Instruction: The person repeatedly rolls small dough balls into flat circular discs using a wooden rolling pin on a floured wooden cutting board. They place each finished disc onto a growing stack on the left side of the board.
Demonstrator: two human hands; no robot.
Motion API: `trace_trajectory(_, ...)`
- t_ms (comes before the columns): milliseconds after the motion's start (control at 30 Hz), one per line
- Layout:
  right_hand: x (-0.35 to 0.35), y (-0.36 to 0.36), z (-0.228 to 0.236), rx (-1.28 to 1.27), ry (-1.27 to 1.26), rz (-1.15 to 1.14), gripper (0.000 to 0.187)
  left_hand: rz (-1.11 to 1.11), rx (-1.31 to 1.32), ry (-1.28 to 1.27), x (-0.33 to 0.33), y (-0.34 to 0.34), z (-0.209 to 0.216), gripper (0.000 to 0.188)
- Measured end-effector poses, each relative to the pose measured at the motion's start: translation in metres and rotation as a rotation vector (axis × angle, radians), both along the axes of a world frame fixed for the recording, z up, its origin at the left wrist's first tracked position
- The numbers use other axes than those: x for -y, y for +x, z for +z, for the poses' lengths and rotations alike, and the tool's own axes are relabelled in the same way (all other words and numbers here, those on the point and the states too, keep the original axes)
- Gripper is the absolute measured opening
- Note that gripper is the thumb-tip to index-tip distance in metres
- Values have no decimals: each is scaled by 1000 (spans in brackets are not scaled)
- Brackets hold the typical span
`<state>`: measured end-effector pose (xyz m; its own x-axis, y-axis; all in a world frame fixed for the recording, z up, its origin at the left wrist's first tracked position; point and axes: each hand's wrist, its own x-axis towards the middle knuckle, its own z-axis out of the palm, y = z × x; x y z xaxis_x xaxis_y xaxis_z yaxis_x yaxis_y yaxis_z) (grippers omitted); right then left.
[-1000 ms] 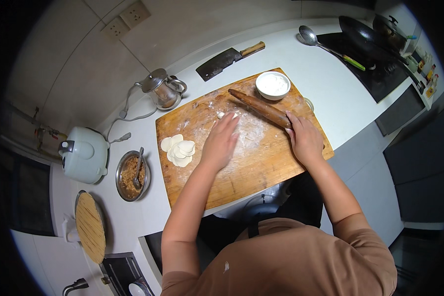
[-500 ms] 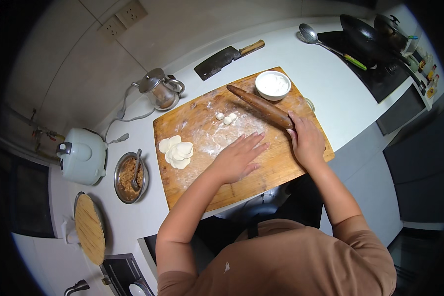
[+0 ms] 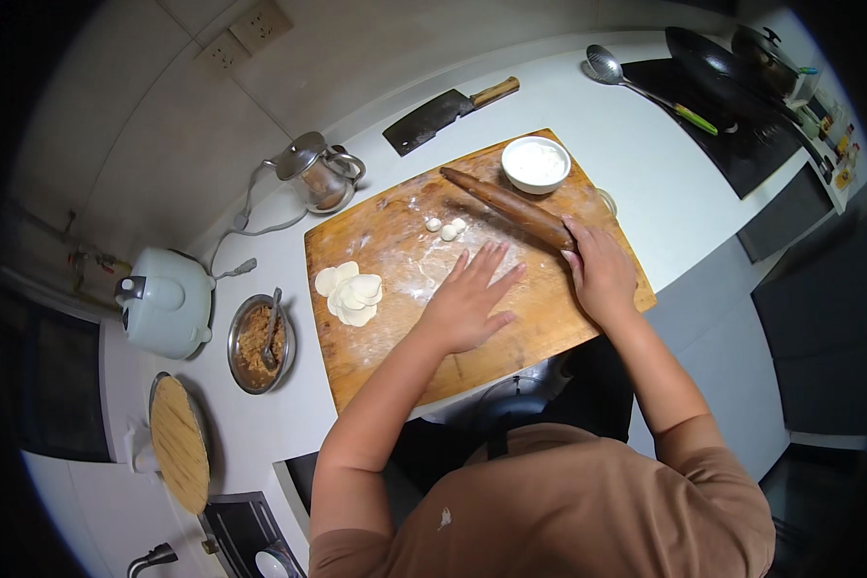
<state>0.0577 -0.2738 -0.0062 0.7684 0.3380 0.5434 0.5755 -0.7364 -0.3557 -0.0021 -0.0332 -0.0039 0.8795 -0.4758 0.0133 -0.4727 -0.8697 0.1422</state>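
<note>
My left hand (image 3: 469, 301) lies flat, fingers spread, over the floured middle of a wooden board (image 3: 395, 371); whether anything is under the palm is hidden. In my right hand (image 3: 602, 275) is the near end of a dark wooden rolling pin (image 3: 511, 206), slanting toward the far left, its far part raised off the board. Just beyond my left fingers sit several small dough balls (image 3: 448, 231). A pile of thin round dough wrappers (image 3: 354, 294) rests at the board's left. White flour fills a bowl (image 3: 536, 165) in the far right corner.
Left of the board are a metal bowl of filling with a spoon (image 3: 261, 344), a pale green rice cooker (image 3: 167, 302) and a round tray (image 3: 179, 445). A steel kettle (image 3: 320, 172) and a cleaver (image 3: 429, 122) lie beyond it. A skimmer (image 3: 650, 89) and a wok (image 3: 713, 67) are far right.
My left hand's fingers have spread wider, and the hand has shifted slightly away from me. The right hand keeps its hold on the rolling pin. The view has shifted slightly.
</note>
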Motion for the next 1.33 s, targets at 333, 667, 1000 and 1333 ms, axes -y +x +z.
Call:
trace_trajectory(333, -4, -7, 14, -73, -100, 487, 41, 460, 442, -509, -56, -94, 2, 71)
trace_trajectory(667, -55, -5, 13, -94, -227, 773, 41, 527, 109, -29, -52, -132, -1, 82)
trace_trajectory(1000, -84, 18, 10, 33, -224, 593, 58, 633, 163, -20, -64, -89, 10, 76)
trace_trajectory(1333, -41, -32, 0, -74, -174, 629, 54, 561, -265, -312, -51, -76, 47, 59)
